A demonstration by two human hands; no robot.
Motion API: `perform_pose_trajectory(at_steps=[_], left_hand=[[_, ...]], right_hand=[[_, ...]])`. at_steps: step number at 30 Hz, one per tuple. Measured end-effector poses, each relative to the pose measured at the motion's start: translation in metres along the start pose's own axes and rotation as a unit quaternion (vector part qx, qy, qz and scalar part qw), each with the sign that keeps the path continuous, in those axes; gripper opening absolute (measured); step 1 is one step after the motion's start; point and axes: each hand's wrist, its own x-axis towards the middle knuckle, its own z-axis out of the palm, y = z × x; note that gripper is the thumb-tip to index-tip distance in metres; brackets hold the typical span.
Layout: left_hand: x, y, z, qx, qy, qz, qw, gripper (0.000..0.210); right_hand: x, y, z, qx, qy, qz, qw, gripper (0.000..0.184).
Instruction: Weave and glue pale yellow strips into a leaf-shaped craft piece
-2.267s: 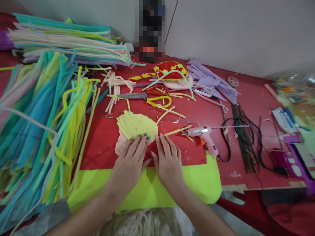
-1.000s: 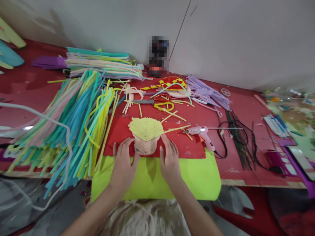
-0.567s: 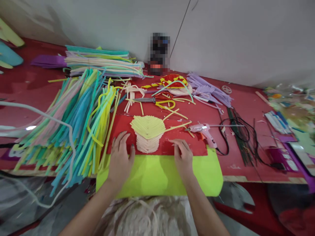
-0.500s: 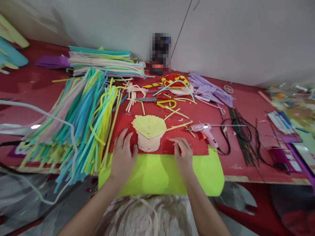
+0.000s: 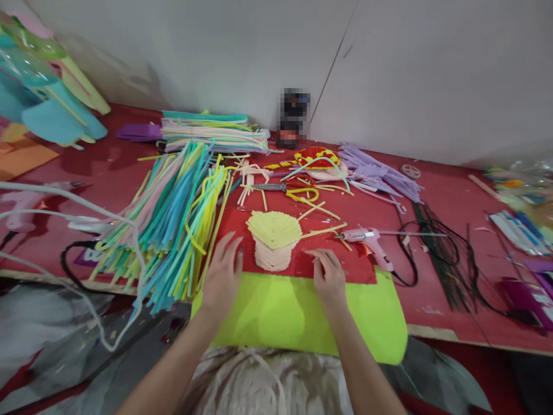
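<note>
Between my hands lies a flat piece made of trimmed pipe cleaners in a V pattern, with a yellow upper part [image 5: 273, 226] and a cream lower part [image 5: 272, 257]. It rests on a red sheet [image 5: 363, 271], which overlaps a lime-green mat [image 5: 294, 317]. My left hand [image 5: 222, 274] lies just left of the piece, apart from it, fingers spread and holding nothing. On the other side, my right hand [image 5: 329, 274] rests over the sheet's lower edge, fingers loosely bent and thumb apart, with nothing visible in it. Short yellow pipe cleaners [image 5: 324, 230] lie by the piece's right side.
A pink glue gun [image 5: 367, 237] lies right of the sheet, its black cord trailing. Scissors [image 5: 270, 187] lie behind the piece. A large bundle of coloured pipe cleaners [image 5: 168, 219] spreads at left; purple ones [image 5: 380, 173] lie at back right. A white cable [image 5: 136, 253] loops at left.
The view has turned left, so the table's things appear farther right and slightly lower. More of the left end shows, including another glue gun. Both hands keep nearly the same pose beside the piece.
</note>
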Motion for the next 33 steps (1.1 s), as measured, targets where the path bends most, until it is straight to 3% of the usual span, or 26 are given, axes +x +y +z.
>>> perform_pose_trajectory(at_steps=[3,8,16,20,23,27,33], left_hand=[[0.009,-0.019,-0.018,0.061,0.046,-0.05,0.996,0.031],[0.02,-0.031,-0.027,0.234,-0.041,-0.08,0.968,0.023],[0.01,0.003,-0.037,0.164,0.021,-0.11,0.98,0.02],[0.001,0.026,-0.036,0.094,-0.015,0.024,0.995,0.019],[-0.003,0.041,-0.024,0.041,-0.085,0.117,0.989,0.016],[-0.003,0.051,-0.01,-0.03,-0.133,0.185,0.973,0.012],[0.007,0.043,-0.009,-0.063,-0.146,0.252,0.955,0.018]], right_hand=[[0.0,0.001,0.001,0.007,0.004,-0.007,1.0,0.029],[0.001,0.001,0.002,0.008,0.007,-0.006,1.0,0.028],[0.001,-0.005,-0.001,0.007,0.035,-0.016,0.999,0.026],[-0.005,-0.026,-0.003,0.042,0.062,-0.036,0.997,0.029],[-0.01,-0.042,-0.004,0.098,0.021,-0.069,0.993,0.044],[-0.009,-0.048,-0.007,0.121,-0.013,-0.111,0.986,0.039],[0.001,-0.038,-0.012,0.062,-0.021,-0.161,0.985,0.033]])
